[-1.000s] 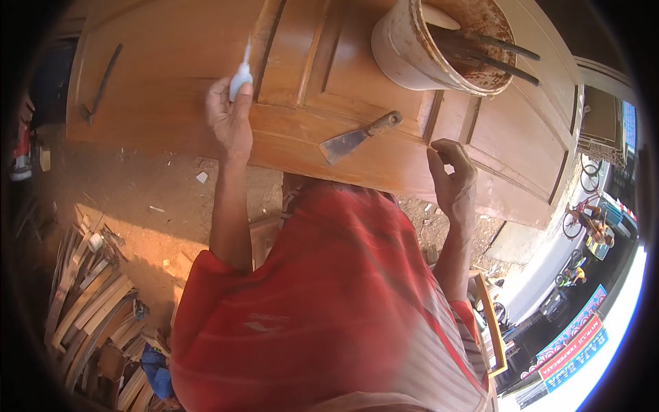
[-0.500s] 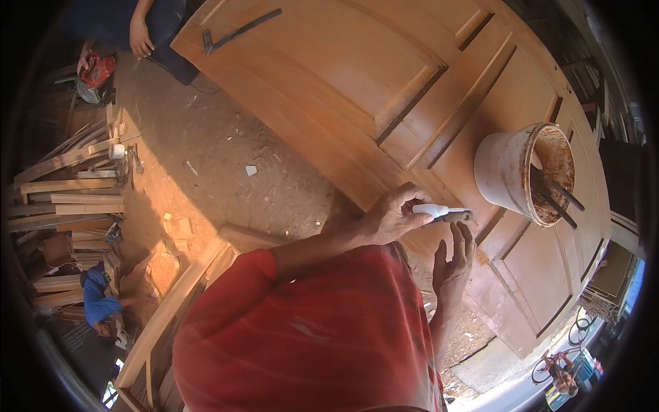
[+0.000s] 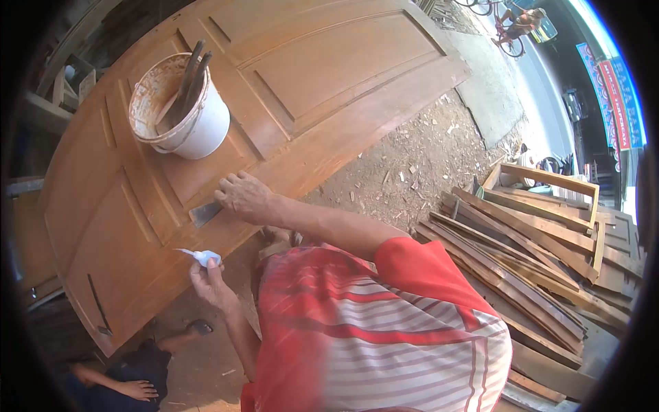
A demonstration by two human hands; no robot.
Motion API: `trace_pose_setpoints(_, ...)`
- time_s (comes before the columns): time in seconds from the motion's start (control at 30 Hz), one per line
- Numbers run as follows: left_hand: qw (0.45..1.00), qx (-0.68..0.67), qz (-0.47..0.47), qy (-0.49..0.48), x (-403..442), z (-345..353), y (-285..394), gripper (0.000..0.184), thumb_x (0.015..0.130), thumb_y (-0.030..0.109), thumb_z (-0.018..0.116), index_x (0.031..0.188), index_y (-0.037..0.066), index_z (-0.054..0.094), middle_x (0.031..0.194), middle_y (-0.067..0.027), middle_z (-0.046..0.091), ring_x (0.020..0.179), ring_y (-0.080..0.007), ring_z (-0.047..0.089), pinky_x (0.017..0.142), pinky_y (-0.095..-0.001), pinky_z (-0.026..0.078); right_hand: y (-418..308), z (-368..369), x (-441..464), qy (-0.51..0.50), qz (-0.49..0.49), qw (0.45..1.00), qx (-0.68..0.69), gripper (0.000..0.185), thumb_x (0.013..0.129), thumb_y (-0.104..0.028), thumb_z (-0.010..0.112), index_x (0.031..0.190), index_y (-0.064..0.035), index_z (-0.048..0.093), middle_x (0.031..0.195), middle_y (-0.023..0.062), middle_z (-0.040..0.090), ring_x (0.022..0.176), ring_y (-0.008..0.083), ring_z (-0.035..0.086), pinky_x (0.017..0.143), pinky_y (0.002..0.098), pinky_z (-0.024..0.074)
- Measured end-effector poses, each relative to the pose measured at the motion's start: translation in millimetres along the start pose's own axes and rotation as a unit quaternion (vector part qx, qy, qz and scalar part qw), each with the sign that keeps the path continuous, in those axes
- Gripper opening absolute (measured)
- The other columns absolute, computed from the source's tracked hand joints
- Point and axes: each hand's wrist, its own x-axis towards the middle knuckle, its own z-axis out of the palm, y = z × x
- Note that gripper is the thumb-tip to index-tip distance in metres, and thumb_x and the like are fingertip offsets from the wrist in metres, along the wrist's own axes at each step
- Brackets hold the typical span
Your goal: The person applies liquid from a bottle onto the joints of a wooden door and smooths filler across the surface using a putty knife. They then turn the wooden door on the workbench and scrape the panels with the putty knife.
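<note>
- The left hand (image 3: 214, 285) has the small white bottle (image 3: 206, 259) pinched between thumb and fingers, out at the near edge of the wooden door (image 3: 329, 75), nearer its left end than its right.
- That bottle's thin nozzle points over the door towards the left end. Its long axis lies almost level across the view, at a slant to the near edge, nozzle tip slightly farther from the person than the body.
- The right hand (image 3: 241, 197) is down by the near edge, fingers bent over the scraper (image 3: 204, 214). The handle is hidden under it, so I can't tell whether the grip is clenched or only resting.
- The scraper's blade comes out from under that hand, its broad end towards the left end of the door. The part I can see runs roughly along the door's length, slightly inside the near edge.
- A whitish bucket (image 3: 206, 130) stands on the door beyond the right hand, towards the far edge, smeared brown inside, with dark handles (image 3: 192, 81) leaning out over its rim.
- A long dark tool (image 3: 97, 302) lies near the corner of the left end and near edge.
- Just off that corner there's another person's hand (image 3: 141, 390), resting on dark clothing.
- Long wooden planks (image 3: 508, 275) are piled on the ground over to the right.
</note>
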Motion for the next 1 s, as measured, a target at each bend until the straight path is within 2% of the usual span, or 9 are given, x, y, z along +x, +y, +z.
trace_pose_setpoints(0.13, 0.998, 0.005, 0.011, -0.054, 23, 31, -15, 0.034, 0.105, 0.023, 0.061, 0.127, -0.003, 0.058, 0.112, -0.0121, 0.067, 0.101, -0.0189, 0.065, 0.085, -0.0328, 0.054, 28, -8, -45, 0.064, 0.081, 0.994, 0.023, 0.013, 0.086, -0.014, 0.063, 0.097, -0.0068, 0.063, 0.099, 0.0108, 0.061, 0.1, 0.0277, 0.062, 0.085, 0.039, 0.05)
trace_pose_setpoints(0.27, 0.998, 0.009, 0.004, -0.06, 46, 32, -15, 0.032, 0.106, 0.022, 0.059, 0.129, 0.0, 0.054, 0.117, -0.0094, 0.062, 0.104, -0.0161, 0.061, 0.088, -0.0321, 0.051, 29, -52, -111, 0.12, 0.205, 0.955, 0.18, 0.023, 0.09, -0.02, 0.066, 0.105, -0.0036, 0.059, 0.101, 0.0165, 0.059, 0.098, 0.0354, 0.064, 0.086, 0.0455, 0.053)
trace_pose_setpoints(0.33, 0.999, 0.003, 0.001, -0.032, 59, 39, -4, 0.031, 0.107, 0.022, 0.058, 0.129, 0.001, 0.054, 0.116, -0.008, 0.062, 0.103, -0.0157, 0.061, 0.088, -0.0316, 0.051, 37, -53, -143, 0.118, 0.356, 0.907, 0.19, 0.032, 0.092, -0.021, 0.069, 0.115, -0.0033, 0.055, 0.106, 0.0193, 0.06, 0.098, 0.04, 0.065, 0.082, 0.0496, 0.0542)
trace_pose_setpoints(0.43, 0.999, 0.009, 0.037, -0.031, 78, 46, 7, 0.035, 0.107, 0.023, 0.057, 0.134, -0.001, 0.054, 0.114, -0.0112, 0.066, 0.102, -0.0174, 0.065, 0.088, -0.0323, 0.053, 57, -58, -186, 0.078, 0.446, 0.88, 0.142, 0.034, 0.094, -0.022, 0.068, 0.118, -0.002, 0.054, 0.109, 0.0224, 0.062, 0.094, 0.0423, 0.066, 0.081, 0.0502, 0.0541)
trace_pose_setpoints(0.6, 0.997, 0.014, 0.071, -0.025, 124, 49, 3, 0.037, 0.107, 0.021, 0.058, 0.136, -0.002, 0.053, 0.116, -0.0113, 0.066, 0.103, -0.0178, 0.065, 0.089, -0.0327, 0.053, 62, -68, -208, 0.212, 0.5, 0.83, 0.128, 0.037, 0.095, -0.024, 0.066, 0.12, 0.0008, 0.055, 0.111, 0.0247, 0.064, 0.099, 0.0447, 0.066, 0.084, 0.0502, 0.0528)
trace_pose_setpoints(0.7, 0.996, -0.008, 0.087, -0.036, 150, 48, -2, 0.037, 0.106, 0.019, 0.059, 0.135, -0.004, 0.053, 0.117, -0.0115, 0.066, 0.105, -0.018, 0.065, 0.092, -0.0341, 0.053, 67, -65, -206, 0.173, 0.533, 0.816, 0.141, 0.038, 0.095, -0.023, 0.064, 0.122, 0.0017, 0.053, 0.117, 0.0273, 0.063, 0.104, 0.0463, 0.064, 0.09, 0.0519, 0.0517)
trace_pose_setpoints(0.8, 0.996, -0.043, 0.078, 0.026, 168, 47, 3, 0.034, 0.105, 0.017, 0.061, 0.131, -0.005, 0.056, 0.117, -0.0117, 0.066, 0.106, -0.0188, 0.064, 0.094, -0.0358, 0.053, 69, -59, -198, 0.175, 0.544, 0.806, 0.155, 0.036, 0.098, -0.027, 0.062, 0.117, 0.0026, 0.054, 0.108, 0.0296, 0.064, 0.1, 0.0484, 0.064, 0.087, 0.0529, 0.0508)
trace_pose_setpoints(0.9, 0.984, 0.07, 0.148, 0.065, 191, 28, 7, 0.03, 0.104, 0.016, 0.063, 0.125, -0.006, 0.061, 0.117, -0.0129, 0.068, 0.107, -0.0208, 0.066, 0.095, -0.0361, 0.053, 75, -52, -186, 0.113, 0.592, 0.776, 0.185, 0.033, 0.102, -0.029, 0.056, 0.112, 0.0028, 0.052, 0.105, 0.0346, 0.064, 0.103, 0.0528, 0.062, 0.085, 0.0582, 0.0475)
trace_pose_setpoints(1.0, 0.976, 0.102, 0.14, 0.132, 211, 9, 14, 0.031, 0.102, 0.016, 0.065, 0.126, -0.004, 0.061, 0.117, -0.013, 0.069, 0.108, -0.0207, 0.066, 0.095, -0.0363, 0.053, 80, -55, -176, 0.084, 0.61, 0.766, 0.185, 0.032, 0.104, -0.03, 0.053, 0.111, 0.0021, 0.051, 0.097, 0.0357, 0.065, 0.099, 0.0555, 0.062, 0.082, 0.0609, 0.0459)
